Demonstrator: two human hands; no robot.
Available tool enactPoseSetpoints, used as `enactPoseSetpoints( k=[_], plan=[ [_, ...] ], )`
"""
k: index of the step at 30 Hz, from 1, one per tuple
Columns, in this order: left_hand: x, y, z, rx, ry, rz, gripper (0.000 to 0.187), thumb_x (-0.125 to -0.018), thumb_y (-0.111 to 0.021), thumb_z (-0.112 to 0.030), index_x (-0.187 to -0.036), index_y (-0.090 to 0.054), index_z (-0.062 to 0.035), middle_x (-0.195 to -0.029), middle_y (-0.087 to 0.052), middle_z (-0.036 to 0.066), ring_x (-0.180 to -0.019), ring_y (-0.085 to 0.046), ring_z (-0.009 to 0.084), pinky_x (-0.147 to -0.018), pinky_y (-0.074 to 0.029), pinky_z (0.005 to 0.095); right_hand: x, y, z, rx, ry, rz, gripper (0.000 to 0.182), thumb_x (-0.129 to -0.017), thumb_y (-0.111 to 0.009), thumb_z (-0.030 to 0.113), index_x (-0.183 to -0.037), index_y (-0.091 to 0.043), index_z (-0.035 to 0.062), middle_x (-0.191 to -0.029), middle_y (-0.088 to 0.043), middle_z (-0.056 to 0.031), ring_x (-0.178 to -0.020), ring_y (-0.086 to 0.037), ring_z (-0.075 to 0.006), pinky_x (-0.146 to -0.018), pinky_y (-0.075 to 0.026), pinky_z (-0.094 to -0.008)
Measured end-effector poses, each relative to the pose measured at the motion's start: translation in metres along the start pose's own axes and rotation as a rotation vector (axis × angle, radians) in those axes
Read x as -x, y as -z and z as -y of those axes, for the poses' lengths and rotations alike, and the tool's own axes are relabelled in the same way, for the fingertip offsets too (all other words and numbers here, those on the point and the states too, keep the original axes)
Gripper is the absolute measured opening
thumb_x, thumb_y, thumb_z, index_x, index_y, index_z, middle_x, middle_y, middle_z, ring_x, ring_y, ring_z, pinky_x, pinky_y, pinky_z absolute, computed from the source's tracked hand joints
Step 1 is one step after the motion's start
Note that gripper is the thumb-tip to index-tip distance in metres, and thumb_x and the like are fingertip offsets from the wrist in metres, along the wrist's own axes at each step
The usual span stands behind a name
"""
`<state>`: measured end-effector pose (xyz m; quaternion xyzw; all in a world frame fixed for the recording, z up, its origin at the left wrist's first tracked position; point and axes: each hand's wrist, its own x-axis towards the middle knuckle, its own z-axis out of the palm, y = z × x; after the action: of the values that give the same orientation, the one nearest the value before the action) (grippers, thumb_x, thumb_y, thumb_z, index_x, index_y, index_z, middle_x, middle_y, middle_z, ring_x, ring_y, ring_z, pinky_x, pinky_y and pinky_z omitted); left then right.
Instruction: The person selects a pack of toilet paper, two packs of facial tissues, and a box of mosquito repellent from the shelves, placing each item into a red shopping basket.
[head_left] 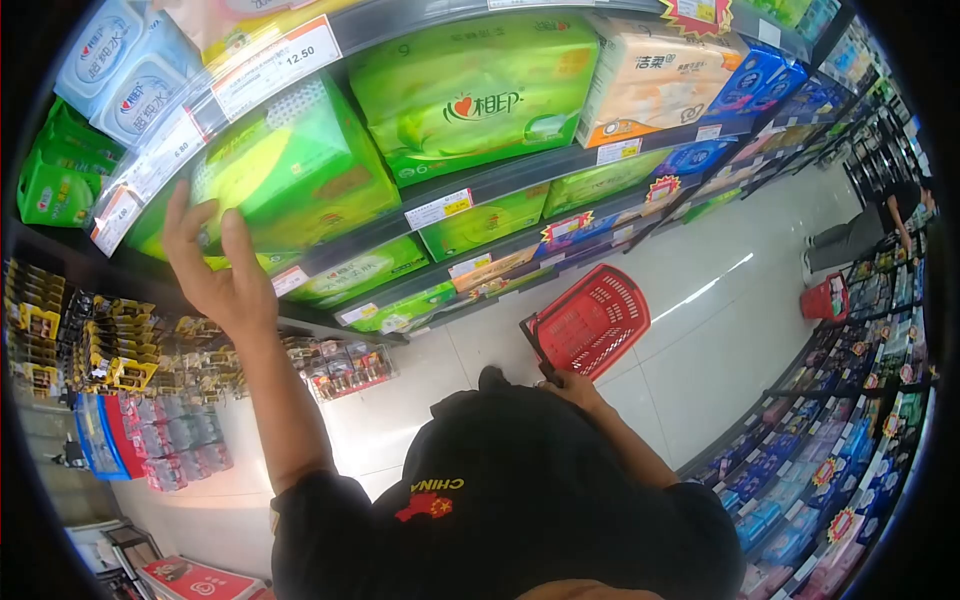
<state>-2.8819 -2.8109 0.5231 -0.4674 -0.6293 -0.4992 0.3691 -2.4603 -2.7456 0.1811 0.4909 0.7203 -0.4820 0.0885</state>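
My left hand point(222, 262) is raised to the shelf with its fingers apart. Its fingertips overlap the lower left side of a green tissue pack point(300, 175) that sits on the shelf behind a price strip. To the right stands a larger green tissue pack point(475, 100), and beyond it a peach-coloured tissue pack point(655, 80). Down at my side, my right hand point(572, 388) is wrapped round the dark handle of a red shopping basket point(597, 320). The basket's slotted bottom shows, and it hangs over the pale tiled floor.
Shelf price labels point(440, 208) run along the shelf edges. Across the aisle, another shelf point(800, 480) holds many packages. Farther down, a person point(890, 225) stands near a second red basket point(825, 298). At left are hanging goods point(120, 345) and shrink-wrapped bottles point(180, 440).
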Motion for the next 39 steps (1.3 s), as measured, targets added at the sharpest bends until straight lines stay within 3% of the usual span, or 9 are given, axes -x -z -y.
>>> enactPoseSetpoints(
  k=[3, 9, 12, 18, 24, 30, 33, 36, 39],
  plan=[
    [0.004, -0.001, 0.002, 0.106, 0.093, -0.041, 0.018, -0.091, -0.066, -0.006, -0.107, -0.061, -0.0020, -0.133, -0.058, 0.018, -0.123, -0.054, 0.0272, -0.106, -0.039, 0.0389, 0.000, -0.005, -0.008, -0.017, 0.017, -0.014, 0.061, -0.085, -0.063, 0.061, -0.102, -0.066, 0.0020, -0.091, -0.069, -0.0233, -0.093, -0.068, -0.0404, -0.080, -0.050, -0.0469],
    [0.004, 0.007, 0.008, 0.121, 0.144, -0.054, 0.019, -0.093, -0.066, -0.008, -0.110, -0.061, -0.0006, -0.123, -0.062, 0.014, -0.115, -0.055, 0.0207, -0.102, -0.042, 0.0358, -0.004, -0.017, -0.020, 0.019, 0.105, -0.104, 0.048, -0.087, -0.069, 0.049, -0.097, -0.070, 0.0020, -0.079, -0.068, -0.0201, -0.077, -0.068, -0.0313, -0.069, -0.050, -0.0428],
    [0.003, 0.009, 0.008, 0.112, 0.203, -0.068, 0.022, -0.093, -0.065, -0.009, -0.113, -0.062, -0.0003, -0.120, -0.061, 0.012, -0.113, -0.056, 0.0202, -0.100, -0.043, 0.0350, 0.001, -0.015, -0.015, -0.021, 0.105, -0.110, 0.048, -0.087, -0.069, 0.049, -0.097, -0.070, 0.0020, -0.080, -0.068, -0.0202, -0.077, -0.068, -0.0309, -0.069, -0.050, -0.0423],
    [-0.002, 0.012, -0.007, -0.080, 0.062, 0.025, 0.041, -0.092, -0.063, -0.008, -0.131, -0.056, 0.0021, -0.129, -0.053, 0.016, -0.119, -0.053, 0.0252, -0.104, -0.041, 0.0375, 0.009, -0.007, -0.004, -0.037, 0.038, -0.088, 0.050, -0.087, -0.068, 0.050, -0.102, -0.069, 0.0023, -0.084, -0.069, -0.0209, -0.084, -0.069, -0.0335, -0.075, -0.051, -0.0420],
    [-0.001, 0.009, -0.010, 0.040, 0.192, -0.003, 0.050, -0.092, -0.063, -0.008, -0.138, -0.051, 0.0030, -0.134, -0.051, 0.018, -0.122, -0.051, 0.0258, -0.106, -0.039, 0.0384, 0.009, 0.000, -0.003, -0.030, 0.007, -0.042, 0.058, -0.086, -0.064, 0.058, -0.107, -0.067, 0.0044, -0.093, -0.070, -0.0229, -0.095, -0.068, -0.0403, -0.082, -0.051, -0.0464],
    [0.003, 0.007, -0.006, 0.214, 0.344, -0.032, 0.042, -0.092, -0.063, -0.008, -0.132, -0.056, 0.0033, -0.136, -0.054, 0.018, -0.120, -0.054, 0.0238, -0.102, -0.044, 0.0359, 0.009, 0.006, 0.000, -0.023, -0.004, -0.017, 0.056, -0.087, -0.064, 0.056, -0.110, -0.068, 0.0053, -0.096, -0.070, -0.0238, -0.098, -0.068, -0.0413, -0.085, -0.051, -0.0474],
    [0.007, 0.003, 0.001, 0.245, 0.242, -0.091, 0.029, -0.094, -0.061, -0.006, -0.122, -0.063, 0.0024, -0.132, -0.057, 0.017, -0.118, -0.056, 0.0217, -0.100, -0.045, 0.0341, 0.007, 0.006, -0.002, -0.017, 0.002, -0.020, 0.056, -0.087, -0.064, 0.056, -0.110, -0.068, 0.0051, -0.095, -0.070, -0.0240, -0.098, -0.067, -0.0415, -0.085, -0.051, -0.0474],
    [0.006, 0.004, 0.009, 0.135, 0.110, -0.059, 0.031, -0.100, -0.056, -0.008, -0.128, -0.059, 0.0036, -0.133, -0.058, 0.011, -0.108, -0.059, 0.0143, -0.093, -0.049, 0.0300, 0.005, 0.007, -0.001, -0.011, -0.001, -0.019, 0.056, -0.087, -0.064, 0.056, -0.108, -0.067, 0.0044, -0.095, -0.070, -0.0245, -0.098, -0.067, -0.0420, -0.085, -0.051, -0.0476],
    [0.006, -0.001, -0.005, 0.282, 0.269, -0.134, 0.019, -0.099, -0.055, -0.004, -0.113, -0.066, 0.0021, -0.132, -0.060, 0.016, -0.116, -0.057, 0.0197, -0.100, -0.045, 0.0339, 0.004, 0.005, -0.003, 0.006, 0.007, -0.028, 0.056, -0.087, -0.063, 0.056, -0.107, -0.067, 0.0041, -0.094, -0.070, -0.0252, -0.098, -0.067, -0.0423, -0.085, -0.051, -0.0478]
  ],
)
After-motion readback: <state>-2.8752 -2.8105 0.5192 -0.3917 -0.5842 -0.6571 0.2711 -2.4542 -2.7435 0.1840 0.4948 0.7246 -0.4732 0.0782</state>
